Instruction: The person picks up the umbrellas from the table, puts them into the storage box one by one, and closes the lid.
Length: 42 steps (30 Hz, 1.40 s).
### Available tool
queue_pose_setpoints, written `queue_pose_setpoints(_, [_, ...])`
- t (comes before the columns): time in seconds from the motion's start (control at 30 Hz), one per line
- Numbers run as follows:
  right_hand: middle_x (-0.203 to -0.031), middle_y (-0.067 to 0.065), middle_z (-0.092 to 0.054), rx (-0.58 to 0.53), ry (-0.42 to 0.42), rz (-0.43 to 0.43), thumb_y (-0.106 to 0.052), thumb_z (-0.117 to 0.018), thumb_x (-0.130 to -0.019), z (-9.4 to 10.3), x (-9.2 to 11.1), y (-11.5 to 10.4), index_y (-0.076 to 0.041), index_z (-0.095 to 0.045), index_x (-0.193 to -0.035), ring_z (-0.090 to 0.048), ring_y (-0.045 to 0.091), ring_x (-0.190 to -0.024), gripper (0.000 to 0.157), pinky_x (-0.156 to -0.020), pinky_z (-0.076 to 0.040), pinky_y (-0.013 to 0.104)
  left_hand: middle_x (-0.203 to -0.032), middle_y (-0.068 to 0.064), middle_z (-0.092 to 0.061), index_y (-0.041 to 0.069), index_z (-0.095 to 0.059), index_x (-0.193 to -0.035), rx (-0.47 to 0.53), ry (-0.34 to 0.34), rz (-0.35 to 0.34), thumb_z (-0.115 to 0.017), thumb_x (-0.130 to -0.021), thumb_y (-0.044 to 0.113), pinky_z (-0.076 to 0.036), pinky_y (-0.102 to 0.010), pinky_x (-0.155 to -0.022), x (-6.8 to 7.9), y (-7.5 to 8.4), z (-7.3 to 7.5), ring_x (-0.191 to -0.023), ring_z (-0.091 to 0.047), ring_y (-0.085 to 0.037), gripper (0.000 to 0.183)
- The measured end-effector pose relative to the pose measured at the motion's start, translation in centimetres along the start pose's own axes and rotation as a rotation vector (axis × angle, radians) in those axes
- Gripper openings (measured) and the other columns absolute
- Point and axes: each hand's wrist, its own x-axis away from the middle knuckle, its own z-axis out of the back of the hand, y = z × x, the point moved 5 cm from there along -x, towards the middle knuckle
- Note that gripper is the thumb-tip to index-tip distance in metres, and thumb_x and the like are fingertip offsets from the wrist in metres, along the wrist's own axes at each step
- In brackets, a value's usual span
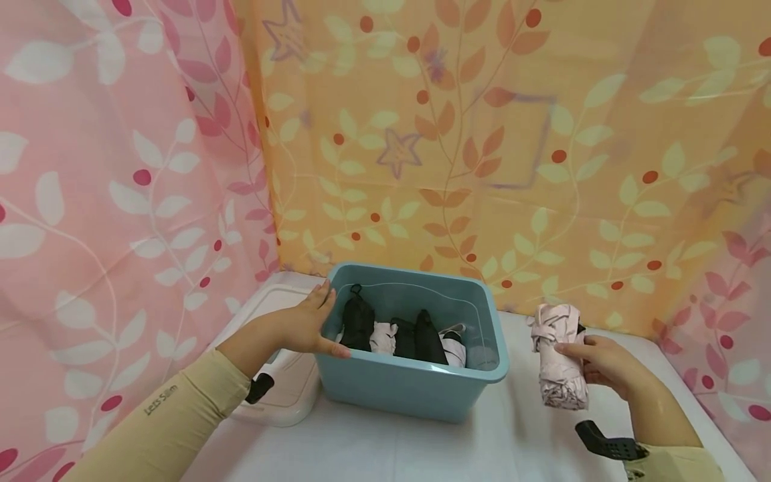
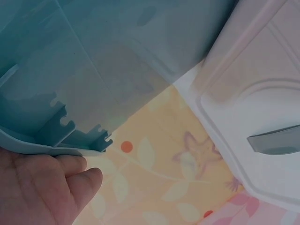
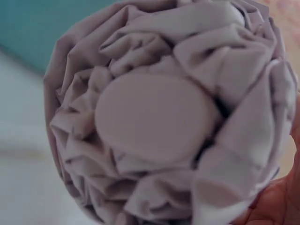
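My right hand point(image 1: 608, 365) holds a folded pale pink umbrella point(image 1: 560, 358) upright, to the right of a blue plastic bin point(image 1: 409, 388). The right wrist view shows the umbrella's round end cap point(image 3: 154, 117) close up, ringed by gathered fabric. My left hand point(image 1: 307, 321) rests on the bin's left front corner, fingers spread along the rim and thumb over the front edge. Inside the bin stand several rolled bundles that look like folded umbrellas: a black one with a loop point(image 1: 357, 321), a black one point(image 1: 429, 341) and a pale one point(image 1: 454, 349) among them.
A white lid point(image 1: 289, 395) with a grey latch point(image 2: 276, 140) lies on the white table point(image 1: 373, 455), left of the bin and partly behind my left arm. Patterned cloth hangs behind point(image 1: 397, 221) and at both sides.
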Motion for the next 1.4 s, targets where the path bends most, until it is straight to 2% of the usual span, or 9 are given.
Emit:
queue_pose_setpoints(0.3, [-0.104, 0.016, -0.058, 0.004, -0.005, 0.145, -0.038, -0.055, -0.090, 0.1, -0.5, -6.3, 0.015, -0.025, -0.130, -0.063, 0.023, -0.086, 0.073, -0.076, -0.052, 0.036, -0.152, -0.017, 0.009, 0.001, -0.001, -0.146, -0.054, 0.010, 0.005, -0.053, -0.062, 0.080, -0.013, -0.054, -0.107, -0.1, -0.1, 0.0, -0.138, 0.005, -0.034, 0.126])
queue_pose_setpoints(0.53, [-0.106, 0.018, -0.057, -0.027, -0.028, 0.210, -0.035, -0.058, -0.089, -1.1, -1.3, -10.1, 0.014, -0.025, -0.131, -0.063, 0.021, -0.084, 0.073, -0.075, -0.052, 0.034, -0.151, -0.019, 0.006, 0.000, -0.004, -0.145, -0.147, 0.021, -0.011, -0.045, -0.063, 0.084, -0.011, -0.052, -0.108, -0.2, 0.0, 0.0, -0.138, 0.005, -0.034, 0.125])
queue_pose_setpoints(0.67, [-0.108, 0.020, -0.054, -0.028, -0.044, 0.218, -0.037, -0.059, -0.088, -2.5, -2.1, -11.9, 0.012, -0.025, -0.132, -0.063, 0.021, -0.083, 0.075, -0.076, -0.052, 0.034, -0.151, -0.020, 0.006, -0.001, -0.005, -0.145, -0.182, 0.016, -0.009, -0.043, -0.063, 0.085, -0.010, -0.053, -0.108, -0.1, 0.0, 0.0, -0.138, 0.006, -0.034, 0.125])
queue_pose_setpoints(0.83, [-0.108, 0.020, -0.053, -0.048, -0.065, 0.217, -0.038, -0.062, -0.086, -4.5, -3.3, -14.2, 0.010, -0.031, -0.130, -0.062, 0.021, -0.083, 0.073, -0.077, -0.052, 0.034, -0.151, -0.020, 0.006, -0.002, -0.005, -0.145, -0.169, 0.015, -0.015, -0.044, -0.064, 0.084, -0.010, -0.053, -0.108, 0.0, 0.2, 0.2, -0.138, 0.007, -0.034, 0.124])
queue_pose_setpoints(1.07, [-0.092, 0.010, -0.055, -0.072, -0.080, 0.191, -0.038, -0.066, -0.083, -7.3, -5.1, -16.6, 0.006, -0.041, -0.117, -0.059, 0.016, -0.074, 0.061, -0.067, -0.052, 0.028, -0.151, -0.020, 0.007, -0.003, -0.005, -0.145, -0.150, 0.015, -0.026, -0.045, -0.064, 0.084, -0.009, -0.052, -0.108, 0.0, 0.4, 0.3, -0.138, 0.008, -0.034, 0.125])
queue_pose_setpoints(1.23, [-0.094, 0.011, -0.058, -0.102, -0.117, 0.170, -0.035, -0.066, -0.083, -9.3, -6.3, -18.0, 0.006, -0.042, -0.122, -0.062, 0.018, -0.076, 0.062, -0.069, -0.053, 0.032, -0.151, -0.020, 0.008, -0.002, -0.004, -0.145, -0.156, 0.012, -0.024, -0.043, -0.064, 0.084, -0.009, -0.051, -0.109, -0.2, 0.2, 0.2, -0.138, 0.008, -0.033, 0.124])
queue_pose_setpoints(1.4, [-0.091, 0.012, -0.058, -0.108, -0.136, 0.158, -0.034, -0.067, -0.083, -10.9, -7.2, -19.0, 0.003, -0.047, -0.117, -0.062, 0.019, -0.074, 0.054, -0.069, -0.053, 0.035, -0.151, -0.021, 0.008, -0.002, -0.005, -0.145, -0.151, 0.018, -0.024, -0.044, -0.064, 0.084, -0.009, -0.051, -0.109, -0.1, 0.2, 0.2, -0.138, 0.008, -0.033, 0.124])
